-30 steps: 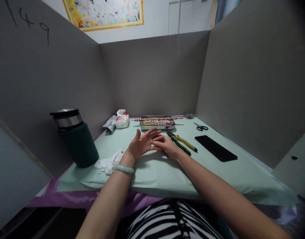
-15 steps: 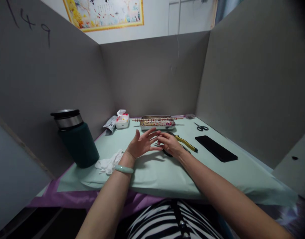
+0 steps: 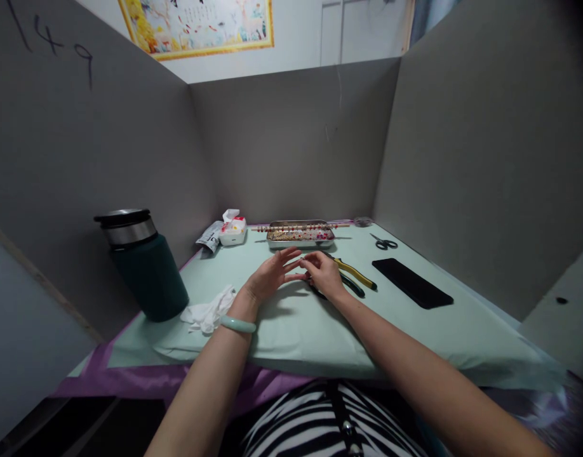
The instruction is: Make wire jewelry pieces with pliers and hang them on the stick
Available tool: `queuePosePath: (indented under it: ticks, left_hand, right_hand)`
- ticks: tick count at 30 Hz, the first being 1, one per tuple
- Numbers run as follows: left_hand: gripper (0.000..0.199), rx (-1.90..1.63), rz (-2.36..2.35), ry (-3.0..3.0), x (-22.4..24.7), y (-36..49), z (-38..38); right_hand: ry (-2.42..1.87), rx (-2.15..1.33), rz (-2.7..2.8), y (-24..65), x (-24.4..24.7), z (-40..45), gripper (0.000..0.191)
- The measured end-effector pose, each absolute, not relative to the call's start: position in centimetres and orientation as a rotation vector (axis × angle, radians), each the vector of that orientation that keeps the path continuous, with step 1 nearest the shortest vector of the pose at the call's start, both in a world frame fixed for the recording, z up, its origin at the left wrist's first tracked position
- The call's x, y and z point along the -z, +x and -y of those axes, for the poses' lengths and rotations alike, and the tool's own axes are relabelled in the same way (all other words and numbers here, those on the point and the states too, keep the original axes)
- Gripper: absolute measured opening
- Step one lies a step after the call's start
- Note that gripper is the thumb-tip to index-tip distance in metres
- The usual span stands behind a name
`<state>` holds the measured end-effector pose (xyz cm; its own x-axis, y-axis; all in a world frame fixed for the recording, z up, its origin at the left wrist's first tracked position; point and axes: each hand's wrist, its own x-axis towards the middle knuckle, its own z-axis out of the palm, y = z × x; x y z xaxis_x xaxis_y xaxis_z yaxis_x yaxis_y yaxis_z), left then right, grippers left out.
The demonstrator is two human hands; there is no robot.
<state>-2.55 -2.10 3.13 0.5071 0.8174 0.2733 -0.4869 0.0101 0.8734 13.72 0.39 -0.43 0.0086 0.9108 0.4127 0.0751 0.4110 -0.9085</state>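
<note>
My left hand is raised above the table with its fingers stretched out and apart, its fingertips meeting those of my right hand. The thumb and fingers of my right hand are pinched together there; anything between them is too small to make out. Just beyond my right hand lie pliers with yellow handles. A tool with dark green handles is beside them, partly covered by that hand. Further back stands a metal tray of small red and gold beads, with a beaded stick across it.
A dark green bottle and a crumpled white tissue are on the left. Behind them are a tissue pack and a foil packet. Scissors and a black phone lie right. Grey panels enclose the table.
My left hand has turned, so its palm and thumb show less. My right hand has shifted slightly, uncovering more of the green handles, and stays pinched at the left fingertips.
</note>
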Motion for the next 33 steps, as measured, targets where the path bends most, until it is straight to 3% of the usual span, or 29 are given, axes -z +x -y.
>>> queuePosePath:
  ticks: [6,15,24,33]
  left_hand:
    - [0.039,-1.165,-0.724,1.231,-2.3,-2.7,1.2]
    - [0.036,-1.116,-0.836,1.272,-1.4,-2.7,0.6]
    - [0.029,-1.001,-0.686,1.166,-1.7,-2.7,0.9]
    - [0.024,-0.936,-0.575,1.116,-1.5,-2.7,0.8]
  right_hand:
    - [-0.903,-1.019,1.338,13.6,0.2,-0.3,0.028]
    - [-0.817,-1.297,1.334,13.1,-0.5,0.5,0.033]
    - [-0.773,-1.283,1.433,13.3,-0.4,0.8,0.028]
    - [-0.655,-1.508,1.388,13.3,-0.4,1.2,0.032]
